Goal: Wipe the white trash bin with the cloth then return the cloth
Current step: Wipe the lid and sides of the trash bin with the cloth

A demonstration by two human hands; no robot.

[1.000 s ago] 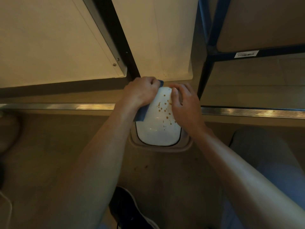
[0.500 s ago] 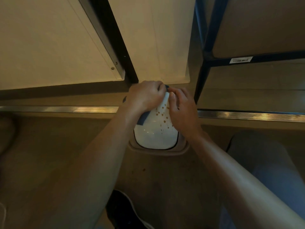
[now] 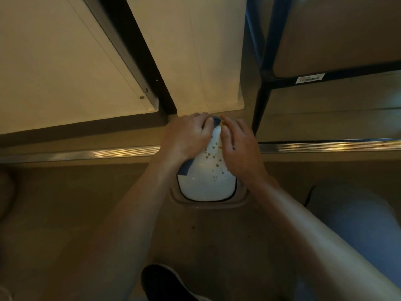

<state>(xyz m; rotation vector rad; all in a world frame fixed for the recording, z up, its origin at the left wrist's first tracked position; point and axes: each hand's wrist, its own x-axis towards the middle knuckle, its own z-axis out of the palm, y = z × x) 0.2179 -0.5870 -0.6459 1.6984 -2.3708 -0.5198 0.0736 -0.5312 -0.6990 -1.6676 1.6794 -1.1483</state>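
2 hands on white trash bin (image 3: 206,183): left hand (image 3: 187,135) grips cloth (image 3: 186,167), right hand (image 3: 239,146) flat.

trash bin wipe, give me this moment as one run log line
left hand: grips blue cloth on white trash bin | right hand: rests flat on bin | brown spots: unwiped

Dim brown floor (image 3: 65,224), metal threshold strip (image 3: 325,146), blue shelving frame (image 3: 263,61) (labelled)

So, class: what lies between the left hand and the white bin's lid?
The blue cloth, pressed under the left hand against the lid; head view.
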